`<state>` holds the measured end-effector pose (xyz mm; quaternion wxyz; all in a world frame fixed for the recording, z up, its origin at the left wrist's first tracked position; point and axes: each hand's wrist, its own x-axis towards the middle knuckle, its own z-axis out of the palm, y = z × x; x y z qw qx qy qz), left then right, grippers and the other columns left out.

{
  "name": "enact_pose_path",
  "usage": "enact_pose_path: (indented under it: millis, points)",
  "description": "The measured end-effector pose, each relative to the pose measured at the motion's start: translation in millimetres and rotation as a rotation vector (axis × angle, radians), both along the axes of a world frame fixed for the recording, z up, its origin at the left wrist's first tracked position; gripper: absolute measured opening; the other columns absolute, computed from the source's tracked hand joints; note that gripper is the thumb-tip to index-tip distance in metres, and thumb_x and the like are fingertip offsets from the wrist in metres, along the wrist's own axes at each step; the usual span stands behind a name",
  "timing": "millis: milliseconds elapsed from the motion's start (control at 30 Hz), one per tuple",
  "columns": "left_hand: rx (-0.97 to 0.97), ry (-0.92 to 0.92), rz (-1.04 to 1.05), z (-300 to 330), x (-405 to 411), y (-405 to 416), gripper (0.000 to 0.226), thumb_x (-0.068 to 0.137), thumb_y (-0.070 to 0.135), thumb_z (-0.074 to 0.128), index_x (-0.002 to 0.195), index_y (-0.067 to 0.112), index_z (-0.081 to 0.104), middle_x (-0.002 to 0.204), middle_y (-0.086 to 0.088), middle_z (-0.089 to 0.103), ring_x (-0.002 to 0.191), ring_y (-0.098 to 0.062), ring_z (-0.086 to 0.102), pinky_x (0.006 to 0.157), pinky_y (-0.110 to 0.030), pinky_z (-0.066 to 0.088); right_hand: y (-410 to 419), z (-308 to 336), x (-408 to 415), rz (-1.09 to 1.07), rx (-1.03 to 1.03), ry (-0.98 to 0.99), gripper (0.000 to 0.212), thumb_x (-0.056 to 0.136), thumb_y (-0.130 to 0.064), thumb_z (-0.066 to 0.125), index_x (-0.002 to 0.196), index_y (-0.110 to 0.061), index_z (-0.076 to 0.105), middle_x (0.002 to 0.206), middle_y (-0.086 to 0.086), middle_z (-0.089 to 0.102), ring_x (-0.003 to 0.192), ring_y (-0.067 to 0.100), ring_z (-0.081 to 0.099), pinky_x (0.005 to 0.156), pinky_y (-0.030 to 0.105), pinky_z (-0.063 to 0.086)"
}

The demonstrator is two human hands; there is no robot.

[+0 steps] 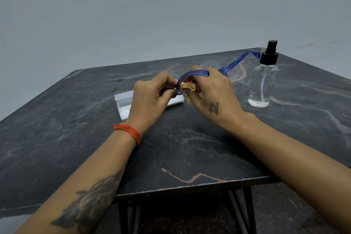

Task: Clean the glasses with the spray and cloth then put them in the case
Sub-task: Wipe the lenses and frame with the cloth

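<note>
Blue translucent plastic glasses [195, 74] are held up above the dark marbled stone bench [190, 148], caught between both hands. The left hand [150, 97] has its fingers [167, 91] pressed together in a pinch on the near end of the frame, steadying it. The right hand [212, 91] has its fingers closed around a crumpled tan cleaning cloth [190, 88], pressing it against the lens from inside the frame's curve. The frame's long axis runs from the left hand away to the right and back, with one temple arm [241, 60] sticking out past the right hand toward the clear plastic spray bottle with a black pump top [263, 81], which stands upright on the bench just beside that temple tip. A white rectangular glasses case [123, 104] lies open on the bench directly beneath and behind the left hand, partly hidden by it. I'd say the wiping is under way, and the case lies nearer the left hand, so the glasses would need to come down and leftward, with the temple folded in first
</note>
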<state>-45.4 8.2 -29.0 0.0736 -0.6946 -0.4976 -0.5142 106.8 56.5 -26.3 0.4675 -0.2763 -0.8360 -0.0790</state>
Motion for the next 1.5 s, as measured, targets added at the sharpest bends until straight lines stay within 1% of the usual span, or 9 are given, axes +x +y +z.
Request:
enact_pose_path:
  millis: [133,433,567,700,800,933,1167,1367,1500]
  points:
    - [0.005,-0.002,0.014,0,-1,0,0.011,0.077,-0.003,0.065,0.085,0.005,0.064,0.078,0.003,0.068,0.075,-0.004,0.067,0.07,-0.022,0.056,1,1,2,0.092,-0.077,-0.021,0.014,0.08,-0.015,0.06,0.093,-0.009,0.06,0.08,0.001,0.064,0.074,0.021,0.055,0.062,0.032,0.043]
    - [-0.001,-0.019,0.013,-1,-1,0,0.008,0.075,-0.001,0.065,0.081,0.005,0.064,0.077,0.017,0.063,0.071,0.011,0.062,0.069,-0.014,0.052,-5,2,8,0.038,-0.035,-0.062,0.019,0.067,-0.008,0.064,0.086,-0.01,0.059,0.065,0.004,0.054,0.064,0.02,0.046,0.052,0.028,0.038]
    - [0.005,-0.008,0.016,-1,-3,0,0.009,0.076,-0.001,0.064,0.081,0.006,0.064,0.077,0.012,0.064,0.071,0.012,0.061,0.069,-0.012,0.05,-6,2,8,0.016,-0.027,-0.044,0.017,0.064,-0.011,0.059,0.08,-0.011,0.058,0.06,0.003,0.051,0.061,0.022,0.047,0.051,0.026,0.035]
    - [0.005,-0.028,0.008,-1,-3,0,0.012,0.076,-0.002,0.064,0.081,0.008,0.064,0.076,0.007,0.067,0.072,0.004,0.065,0.069,-0.016,0.053,-3,0,7,0.047,-0.04,-0.082,0.017,0.073,-0.008,0.062,0.091,-0.009,0.06,0.072,0.004,0.058,0.073,0.019,0.048,0.057,0.03,0.037]
    - [-0.008,-0.024,-0.011,-1,-2,0,0.011,0.076,-0.004,0.065,0.084,0.004,0.065,0.078,0.001,0.069,0.073,-0.004,0.068,0.071,-0.023,0.056,1,-1,6,0.067,-0.033,-0.084,0.015,0.081,-0.008,0.062,0.096,-0.006,0.06,0.078,0.004,0.061,0.074,0.013,0.04,0.059,0.022,0.023]
    - [-0.009,-0.031,-0.026,-1,-2,0,0.011,0.076,-0.003,0.065,0.084,0.005,0.065,0.079,0.002,0.069,0.074,-0.005,0.068,0.071,-0.029,0.057,-5,1,4,0.052,0.094,-0.068,0.024,0.069,0.009,0.07,0.088,-0.004,0.062,0.074,0.006,0.059,0.065,0.023,0.048,0.052,0.027,0.041]
    - [0.012,-0.025,-0.016,-1,-2,0,0.012,0.076,-0.004,0.065,0.084,0.005,0.065,0.078,0.007,0.067,0.073,0.0,0.067,0.07,-0.021,0.055,-8,4,1,-0.025,0.152,-0.04,0.027,0.059,0.015,0.073,0.077,-0.002,0.06,0.059,0.008,0.048,0.05,0.027,0.045,0.039,0.026,0.042]
    - [0.034,0.025,0.008,-1,-2,0,0.01,0.076,-0.002,0.065,0.083,0.005,0.065,0.079,0.012,0.064,0.077,0.001,0.064,0.071,-0.018,0.054,-5,4,3,-0.097,0.017,-0.033,0.014,0.075,-0.006,0.067,0.08,-0.001,0.054,0.051,0.011,0.052,0.051,0.026,0.041,0.049,0.027,0.025]
    - [0.047,0.072,0.018,-1,-1,0,0.01,0.076,-0.002,0.065,0.084,0.004,0.065,0.08,0.012,0.063,0.078,0.002,0.063,0.07,-0.016,0.053,-5,5,5,-0.097,-0.037,-0.015,0.016,0.082,-0.02,0.053,0.079,-0.005,0.05,0.055,0.006,0.047,0.051,0.025,0.037,0.051,0.028,0.024]
